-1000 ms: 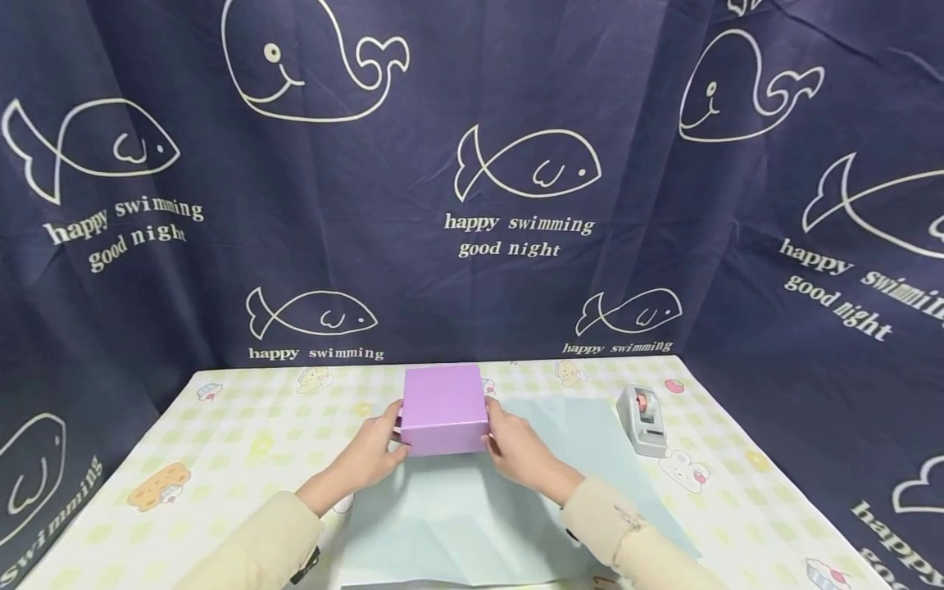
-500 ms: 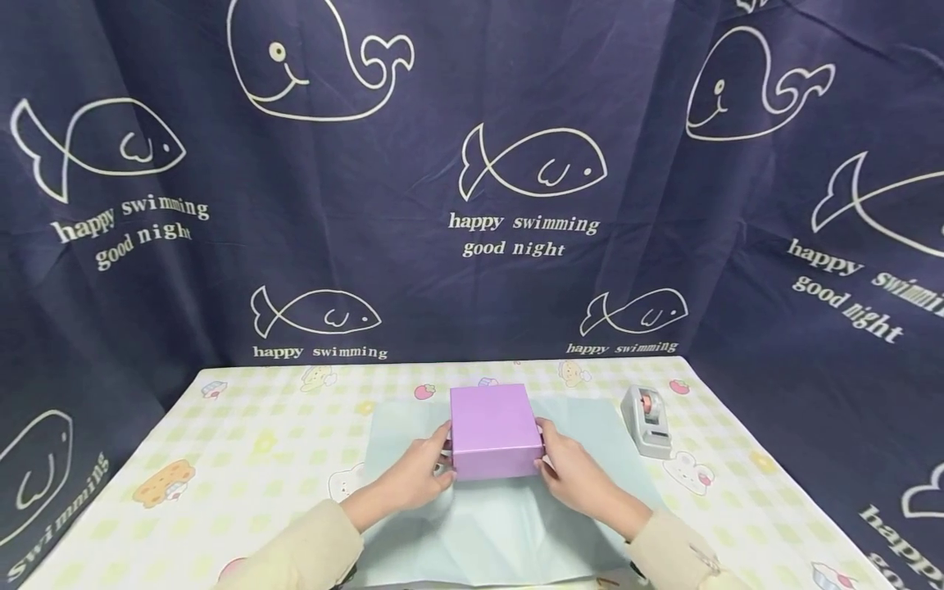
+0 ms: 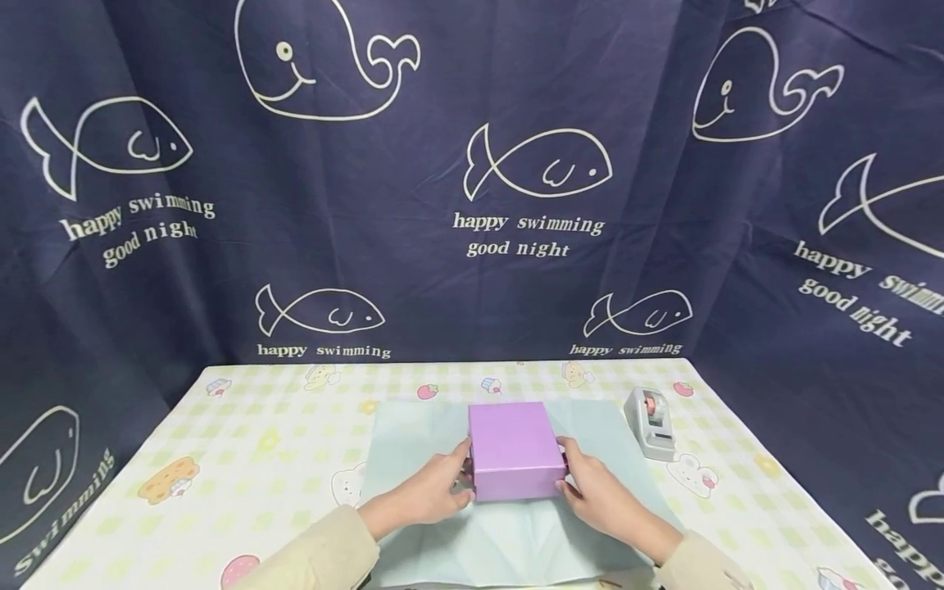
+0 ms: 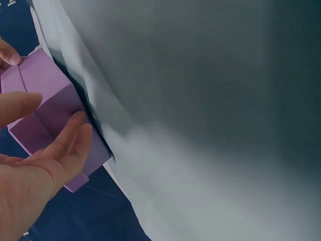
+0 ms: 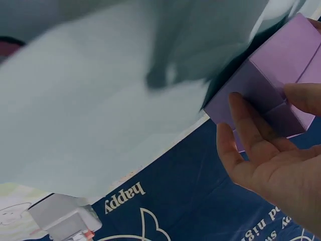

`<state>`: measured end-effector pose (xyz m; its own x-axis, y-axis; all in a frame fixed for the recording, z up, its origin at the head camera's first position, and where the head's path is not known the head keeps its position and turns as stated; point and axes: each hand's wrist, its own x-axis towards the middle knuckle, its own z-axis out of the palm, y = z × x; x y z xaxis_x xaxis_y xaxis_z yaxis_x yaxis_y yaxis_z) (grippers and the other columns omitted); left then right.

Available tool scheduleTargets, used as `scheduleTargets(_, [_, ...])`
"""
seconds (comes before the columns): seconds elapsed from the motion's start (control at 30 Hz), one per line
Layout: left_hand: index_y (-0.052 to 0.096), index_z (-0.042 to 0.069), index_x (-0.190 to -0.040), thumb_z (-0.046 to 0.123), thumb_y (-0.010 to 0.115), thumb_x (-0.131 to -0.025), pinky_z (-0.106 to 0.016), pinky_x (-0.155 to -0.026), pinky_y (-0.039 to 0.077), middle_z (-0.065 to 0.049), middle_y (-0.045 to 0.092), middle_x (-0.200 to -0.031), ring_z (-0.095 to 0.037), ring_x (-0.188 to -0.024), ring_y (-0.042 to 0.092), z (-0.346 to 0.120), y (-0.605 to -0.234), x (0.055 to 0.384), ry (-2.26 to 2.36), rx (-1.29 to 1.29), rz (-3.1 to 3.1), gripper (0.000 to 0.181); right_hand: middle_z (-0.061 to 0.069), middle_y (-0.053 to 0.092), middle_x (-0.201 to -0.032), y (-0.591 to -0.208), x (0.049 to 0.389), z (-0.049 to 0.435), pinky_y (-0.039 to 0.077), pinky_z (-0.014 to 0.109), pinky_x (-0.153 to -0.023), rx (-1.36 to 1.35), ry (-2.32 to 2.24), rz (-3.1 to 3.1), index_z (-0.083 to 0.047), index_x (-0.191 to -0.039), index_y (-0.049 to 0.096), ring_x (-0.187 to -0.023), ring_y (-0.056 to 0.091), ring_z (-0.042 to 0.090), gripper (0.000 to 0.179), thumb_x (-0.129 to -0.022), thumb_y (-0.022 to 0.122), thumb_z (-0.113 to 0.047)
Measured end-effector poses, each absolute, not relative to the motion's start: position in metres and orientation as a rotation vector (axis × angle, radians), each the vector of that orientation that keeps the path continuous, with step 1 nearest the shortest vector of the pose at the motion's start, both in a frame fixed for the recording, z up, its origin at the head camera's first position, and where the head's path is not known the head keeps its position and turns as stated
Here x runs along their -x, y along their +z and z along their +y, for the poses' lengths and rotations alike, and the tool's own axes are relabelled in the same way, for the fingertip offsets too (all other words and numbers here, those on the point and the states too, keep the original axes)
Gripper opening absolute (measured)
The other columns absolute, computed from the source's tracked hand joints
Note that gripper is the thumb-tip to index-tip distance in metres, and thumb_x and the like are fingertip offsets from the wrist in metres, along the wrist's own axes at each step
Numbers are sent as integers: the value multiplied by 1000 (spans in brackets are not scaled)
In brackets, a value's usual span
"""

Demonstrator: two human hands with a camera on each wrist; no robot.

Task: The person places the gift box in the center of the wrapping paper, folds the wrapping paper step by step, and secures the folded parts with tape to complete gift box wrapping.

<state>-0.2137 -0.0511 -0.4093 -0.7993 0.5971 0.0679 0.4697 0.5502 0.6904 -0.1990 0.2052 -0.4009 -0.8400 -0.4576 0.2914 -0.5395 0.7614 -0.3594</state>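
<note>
A purple box (image 3: 513, 442) with a flat lid sits between my two hands, low over the light blue paper (image 3: 487, 545). My left hand (image 3: 431, 489) holds its left side, the thumb at the near corner. From the opposite side my right hand (image 3: 599, 493) grips it in much the same way. In the left wrist view, the left fingers (image 4: 67, 143) lie along the side wall of the box (image 4: 42, 75), and a seam runs round it. The right wrist view has the right fingers (image 5: 248, 125) against the other side wall, below the thumb.
A grey tape dispenser (image 3: 651, 424) with a reddish roll stands to the right of the paper. Under everything lies a checked, cartoon-print tablecloth (image 3: 295, 475). A dark blue curtain (image 3: 413, 270) with whale and fish drawings hangs behind and at both sides.
Both hands have carried the purple box to the right and nearer, from the paper's back left part to about its middle. The hold on it looks the same.
</note>
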Motion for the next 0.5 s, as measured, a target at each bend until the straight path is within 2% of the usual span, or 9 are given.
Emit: scheduleTargets(0.5, [15,-11,-141,10,62,-84,-26,-94,45,-23,44,-136,-24,-112,58,-48,-415,211,985,-883,2580,77,21,65,-102,-411,197,212,51,39,-80,-769,742,-2843,8,-121,37,-94,64,29,48,-81,62,0])
